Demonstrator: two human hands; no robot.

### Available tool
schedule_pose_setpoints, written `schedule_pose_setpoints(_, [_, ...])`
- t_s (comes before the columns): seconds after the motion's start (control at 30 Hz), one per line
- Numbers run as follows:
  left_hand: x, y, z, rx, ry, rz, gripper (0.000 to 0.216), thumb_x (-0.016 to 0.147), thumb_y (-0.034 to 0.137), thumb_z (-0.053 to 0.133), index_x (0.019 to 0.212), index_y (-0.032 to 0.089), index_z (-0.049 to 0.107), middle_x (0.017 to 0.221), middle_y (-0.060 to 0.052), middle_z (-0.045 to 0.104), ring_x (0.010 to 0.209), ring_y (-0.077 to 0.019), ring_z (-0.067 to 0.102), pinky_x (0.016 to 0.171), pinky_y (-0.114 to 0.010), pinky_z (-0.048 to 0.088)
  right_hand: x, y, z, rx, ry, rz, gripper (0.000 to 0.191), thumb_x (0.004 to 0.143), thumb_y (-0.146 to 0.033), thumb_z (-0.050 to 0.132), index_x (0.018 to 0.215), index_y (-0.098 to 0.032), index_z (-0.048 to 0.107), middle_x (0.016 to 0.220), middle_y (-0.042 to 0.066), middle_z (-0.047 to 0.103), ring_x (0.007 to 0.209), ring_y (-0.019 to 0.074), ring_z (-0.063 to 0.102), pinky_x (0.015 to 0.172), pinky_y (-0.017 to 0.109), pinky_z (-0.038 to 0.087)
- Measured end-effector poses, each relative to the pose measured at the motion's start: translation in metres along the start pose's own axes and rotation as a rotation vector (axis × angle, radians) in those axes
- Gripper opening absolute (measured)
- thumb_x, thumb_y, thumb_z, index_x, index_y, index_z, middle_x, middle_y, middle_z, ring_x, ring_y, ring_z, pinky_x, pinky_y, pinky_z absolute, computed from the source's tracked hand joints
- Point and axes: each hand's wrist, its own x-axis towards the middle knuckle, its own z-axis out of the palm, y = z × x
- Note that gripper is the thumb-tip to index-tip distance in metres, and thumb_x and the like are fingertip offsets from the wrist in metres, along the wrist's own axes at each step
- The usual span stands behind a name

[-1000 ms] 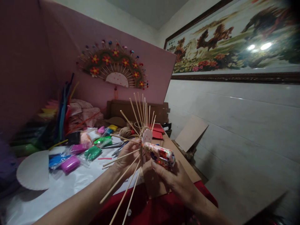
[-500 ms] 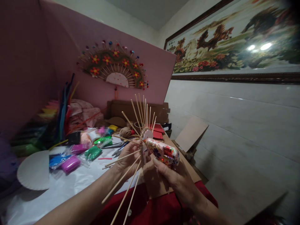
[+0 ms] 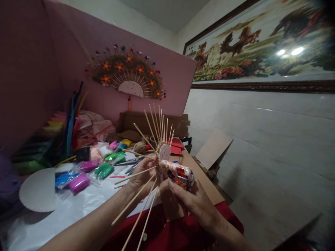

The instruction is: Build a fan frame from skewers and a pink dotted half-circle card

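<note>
My left hand (image 3: 142, 174) grips a half-round piece (image 3: 164, 152) covered in pink dotted cloth, with twine along its curved edge. Thin wooden sticks (image 3: 134, 198) fan out from that edge, some upward and some toward me. In my right hand (image 3: 187, 195) is a glue gun (image 3: 178, 172) with a flowery pattern and a small red light. Its front end is at the dotted piece, near the twine edge; the very tip is hidden, so I cannot tell whether it touches. The left fingertips are partly hidden behind the sticks.
Bags of coloured clay (image 3: 80, 183) lie on the white-covered table at left, near a white half-disc (image 3: 38, 191). Pliers (image 3: 134, 166), a twine ball (image 3: 140, 147) and red paper (image 3: 176, 148) lie behind my hands. A finished fan (image 3: 131, 75) hangs on the pink board.
The glue gun and my right hand have shifted slightly left and down along the dotted piece. The stick fan has moved a little left, and more of its dotted face shows.
</note>
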Motion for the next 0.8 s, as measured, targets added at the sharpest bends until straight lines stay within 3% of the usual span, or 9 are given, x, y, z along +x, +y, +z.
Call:
schedule_pose_setpoints(0.27, [0.0, -0.001, 0.002, -0.011, 0.005, 0.015, 0.012, 0.073, 0.009, 0.048, 0.079, 0.009, 0.058, 0.066, -0.007, 0.066, 0.058, -0.0151, 0.063, 0.056, -0.024, 0.052, -0.003, -0.002, -0.001, -0.05, 0.022, -0.021, 0.02, 0.082, -0.033, 0.053, 0.082, -0.017, 0.064, 0.08, 0.003, 0.064, 0.084, 0.0161, 0.059, 0.077, 0.027, 0.049])
schedule_pose_setpoints(0.47, [-0.001, -0.002, 0.004, -0.033, -0.036, -0.014, 0.012, 0.073, 0.01, 0.048, 0.08, 0.007, 0.058, 0.065, -0.008, 0.066, 0.055, -0.0133, 0.062, 0.055, -0.022, 0.052, -0.002, -0.004, 0.0, -0.006, -0.006, -0.007, 0.022, 0.083, -0.033, 0.053, 0.094, -0.018, 0.064, 0.09, 0.004, 0.066, 0.088, 0.0173, 0.06, 0.08, 0.029, 0.05])
schedule_pose_setpoints(0.63, [0.001, -0.001, -0.005, 0.009, 0.01, 0.001, 0.014, 0.073, 0.011, 0.049, 0.083, 0.009, 0.057, 0.068, -0.008, 0.066, 0.058, -0.016, 0.063, 0.054, -0.025, 0.051, -0.002, -0.011, -0.003, 0.007, 0.085, -0.085, 0.025, 0.08, -0.035, 0.057, 0.1, -0.02, 0.062, 0.089, 0.005, 0.067, 0.095, 0.019, 0.059, 0.085, 0.032, 0.048])
schedule_pose_setpoints(0.7, [0.001, -0.001, -0.007, 0.041, 0.01, -0.007, 0.017, 0.073, 0.013, 0.05, 0.087, 0.009, 0.057, 0.072, -0.008, 0.066, 0.062, -0.0177, 0.064, 0.058, -0.027, 0.051, -0.003, -0.011, -0.004, 0.03, 0.122, -0.088, 0.019, 0.08, -0.036, 0.057, 0.084, -0.019, 0.063, 0.073, 0.003, 0.065, 0.08, 0.0171, 0.061, 0.074, 0.027, 0.05])
schedule_pose_setpoints(0.8, [0.0, 0.0, -0.006, 0.1, -0.006, -0.023, 0.018, 0.075, 0.017, 0.048, 0.09, 0.01, 0.057, 0.073, -0.008, 0.065, 0.067, -0.0183, 0.063, 0.063, -0.028, 0.05, -0.004, -0.006, -0.007, 0.067, 0.16, -0.053, 0.031, 0.08, -0.04, 0.056, 0.06, -0.016, 0.054, 0.05, -0.002, 0.051, 0.046, 0.0093, 0.05, 0.045, 0.02, 0.043])
